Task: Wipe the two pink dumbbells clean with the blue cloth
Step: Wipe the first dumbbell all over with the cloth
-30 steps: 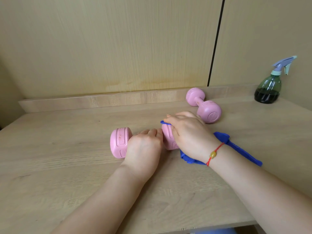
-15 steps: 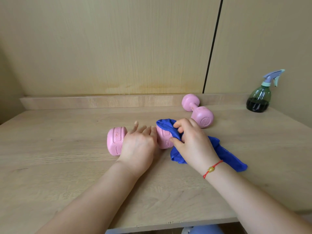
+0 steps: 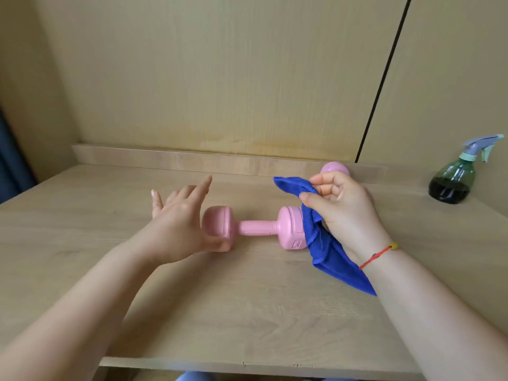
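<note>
A pink dumbbell (image 3: 257,228) lies sideways on the wooden table (image 3: 247,312), its whole handle showing. My left hand (image 3: 182,224) is open with fingers spread, its thumb touching the dumbbell's left head. My right hand (image 3: 345,211) pinches the blue cloth (image 3: 327,251) above and beside the right head; the cloth hangs down past my wrist to the table. Only the top of the second pink dumbbell (image 3: 334,168) peeks out behind my right hand, near the back ledge.
A green spray bottle (image 3: 453,180) with a lilac trigger stands at the far right of the table. A low wooden ledge (image 3: 192,158) runs along the back under the panelled wall. The table's front edge is close to me.
My left hand has let go of the dumbbell's handle and opened to the left. My right hand has lifted the cloth off the right head.
</note>
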